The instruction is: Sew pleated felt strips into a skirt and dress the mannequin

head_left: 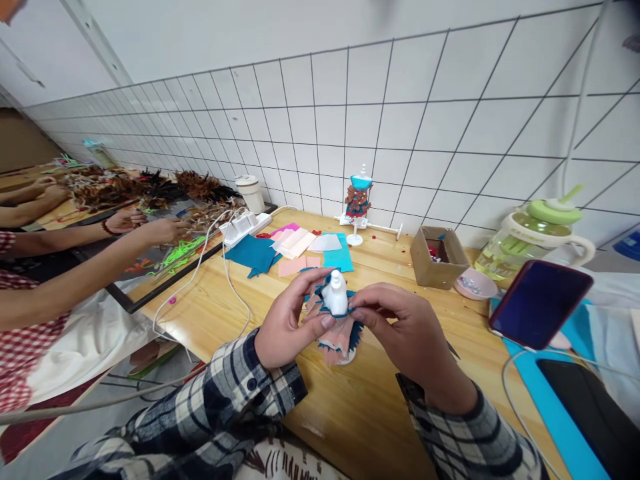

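Observation:
In the head view, a small white dress form (pixel 337 293) stands near the middle of the table, its bust and neck bare. Ruffled peach cloth (pixel 337 337) with blue frayed edging wraps its lower part. My left hand (pixel 295 320) is closed around its left side, thumb pressed on the front of the cloth. On the other side my right hand (pixel 400 327) pinches the edge of the blue trim (pixel 351 303) at the form's waist. A second small form (pixel 359 197), dressed in turquoise, brown and red, stands behind by the wall.
Behind my hands lie blue cloth (pixel 251 255), peach and turquoise pieces and a power strip (pixel 246 228). To the right are a cardboard box (pixel 440 260), a pink dish (pixel 475 285), a drink jug (pixel 530 240) and a propped phone (pixel 541 303). At left, a co-worker's hands (pixel 163 230) handle feathers; cables cross between us.

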`<state>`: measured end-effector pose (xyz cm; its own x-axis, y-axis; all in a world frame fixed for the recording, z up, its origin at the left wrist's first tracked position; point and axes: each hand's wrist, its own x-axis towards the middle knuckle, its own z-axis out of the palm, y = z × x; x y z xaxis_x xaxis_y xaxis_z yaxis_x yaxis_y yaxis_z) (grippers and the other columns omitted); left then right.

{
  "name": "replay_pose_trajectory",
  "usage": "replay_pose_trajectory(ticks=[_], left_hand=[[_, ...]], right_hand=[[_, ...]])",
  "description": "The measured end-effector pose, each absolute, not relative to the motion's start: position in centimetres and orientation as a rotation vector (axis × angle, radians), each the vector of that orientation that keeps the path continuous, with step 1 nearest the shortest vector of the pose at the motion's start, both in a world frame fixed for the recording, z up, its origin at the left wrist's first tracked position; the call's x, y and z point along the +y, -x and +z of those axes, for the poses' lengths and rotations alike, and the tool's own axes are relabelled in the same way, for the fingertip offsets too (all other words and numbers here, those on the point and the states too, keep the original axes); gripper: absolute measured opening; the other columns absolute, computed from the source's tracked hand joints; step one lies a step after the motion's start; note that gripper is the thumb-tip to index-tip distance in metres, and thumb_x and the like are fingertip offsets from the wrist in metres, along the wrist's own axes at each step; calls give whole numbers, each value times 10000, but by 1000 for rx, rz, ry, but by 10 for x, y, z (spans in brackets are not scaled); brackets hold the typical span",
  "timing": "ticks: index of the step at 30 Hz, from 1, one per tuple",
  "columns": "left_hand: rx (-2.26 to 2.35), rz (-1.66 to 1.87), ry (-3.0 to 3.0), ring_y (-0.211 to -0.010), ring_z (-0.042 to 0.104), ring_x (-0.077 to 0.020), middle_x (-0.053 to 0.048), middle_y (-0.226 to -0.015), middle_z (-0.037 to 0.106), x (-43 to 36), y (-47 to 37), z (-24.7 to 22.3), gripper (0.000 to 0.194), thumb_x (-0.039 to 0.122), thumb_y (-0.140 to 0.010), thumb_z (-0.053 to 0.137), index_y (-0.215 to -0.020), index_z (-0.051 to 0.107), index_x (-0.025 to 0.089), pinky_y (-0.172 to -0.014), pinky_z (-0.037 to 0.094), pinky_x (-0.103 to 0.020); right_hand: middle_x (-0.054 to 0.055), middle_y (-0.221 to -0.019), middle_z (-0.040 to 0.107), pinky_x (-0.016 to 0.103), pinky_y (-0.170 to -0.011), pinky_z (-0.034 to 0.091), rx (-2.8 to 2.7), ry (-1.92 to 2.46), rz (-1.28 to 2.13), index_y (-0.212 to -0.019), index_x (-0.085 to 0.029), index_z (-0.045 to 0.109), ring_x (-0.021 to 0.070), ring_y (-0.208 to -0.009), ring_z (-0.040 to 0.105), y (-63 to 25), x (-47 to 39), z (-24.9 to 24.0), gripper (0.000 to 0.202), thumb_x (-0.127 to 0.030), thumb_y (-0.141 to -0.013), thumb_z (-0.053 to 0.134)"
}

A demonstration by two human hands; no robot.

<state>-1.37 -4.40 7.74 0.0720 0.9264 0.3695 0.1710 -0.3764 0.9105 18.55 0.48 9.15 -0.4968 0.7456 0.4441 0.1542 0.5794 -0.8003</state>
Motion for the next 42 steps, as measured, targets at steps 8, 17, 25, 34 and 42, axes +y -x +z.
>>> replay_pose_trajectory(ticks=[8, 17, 25, 34, 42], left_hand=[[965, 1205, -1682, -1178, 568, -290, -110, -1271, 605, -38, 21, 90, 565, 383, -753, 759, -1268, 571, 246, -1050, 402, -421], [1039, 1273, -1543, -1033, 624, -239, -71, -1152, 654, -34, 10, 85, 545, 341, -720, 795, -1217, 597, 239, -906, 485, -338], [1349, 1608, -1431, -1119, 571, -247, -72, -1167, 576, -17, -9, 80, 575, 315, -735, 774, -1209, 466, 210, -963, 461, -377], [1123, 1429, -1573, -1317, 434, -271, -94, -1406, 472, -33, -10, 88, 654, 294, -824, 679, -1404, 382, 236, -1086, 378, -395], [1282, 1392, -1551, -1143, 572, -230, -89, -1227, 610, -22, 14, 87, 454, 265, -792, 731, -1210, 568, 200, -995, 456, -365]], right_hand=[[-7, -671, 674, 225, -510, 493, -1892, 807, 1208, -736, -199, 626, 131, -564, 625, -189, 4, 98, 204, -363, -764, 745], [-21, -623, 619, 213, -477, 441, -1783, 760, 1160, -752, -190, 631, 104, -523, 544, -189, 7, 94, 182, -343, -780, 725], [53, -987, 735, 227, -558, 519, -1852, 890, 728, -1080, -214, 700, 148, -746, 675, -181, 2, 87, 262, -349, -902, 564], [24, -854, 734, 252, -530, 432, -1880, 1109, 289, -1005, -195, 708, 129, -594, 620, -181, 1, 84, 245, -365, -842, 637], [-10, -784, 715, 243, -525, 410, -1976, 1055, 430, -987, -227, 705, 119, -573, 601, -186, 4, 89, 248, -409, -841, 623]])
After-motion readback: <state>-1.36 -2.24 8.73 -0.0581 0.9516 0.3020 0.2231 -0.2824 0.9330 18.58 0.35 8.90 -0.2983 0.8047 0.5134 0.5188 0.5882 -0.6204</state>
